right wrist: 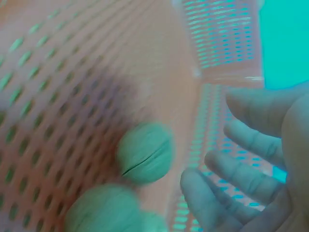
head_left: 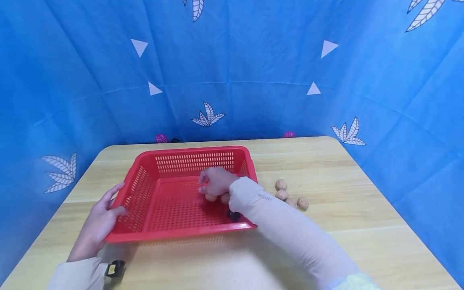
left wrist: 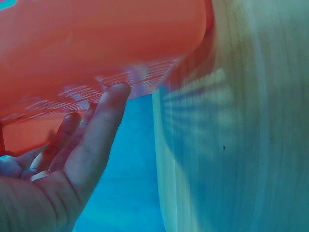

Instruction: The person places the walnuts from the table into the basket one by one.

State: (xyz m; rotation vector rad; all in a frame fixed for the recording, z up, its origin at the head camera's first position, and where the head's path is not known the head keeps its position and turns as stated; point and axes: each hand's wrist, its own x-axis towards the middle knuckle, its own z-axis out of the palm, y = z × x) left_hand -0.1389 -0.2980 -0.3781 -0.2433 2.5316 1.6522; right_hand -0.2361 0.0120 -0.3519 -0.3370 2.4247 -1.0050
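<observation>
A red perforated plastic basket [head_left: 181, 231] sits on the table, its front edge casting a shadow. My left hand [head_left: 99, 221] holds its left rim, the thumb lying over the edge; in the left wrist view the thumb [left wrist: 101, 130] meets the slotted wall. Inside the basket, my right hand [head_left: 217, 180] hovers over walnuts at the right side. The right wrist view shows that hand's bent fingers [right wrist: 241, 176] with nothing between them, beside a cracked-seam walnut [right wrist: 146, 153] and another walnut [right wrist: 104, 210]. My right forearm crosses the basket's right rim and hides part of it.
Several walnuts [head_left: 281, 195] lie in a loose group on the table [head_left: 337, 173], right of the basket. A blue patterned curtain [head_left: 232, 80] surrounds the table's back and sides. Small dark and pink round shapes show along the table's back edge.
</observation>
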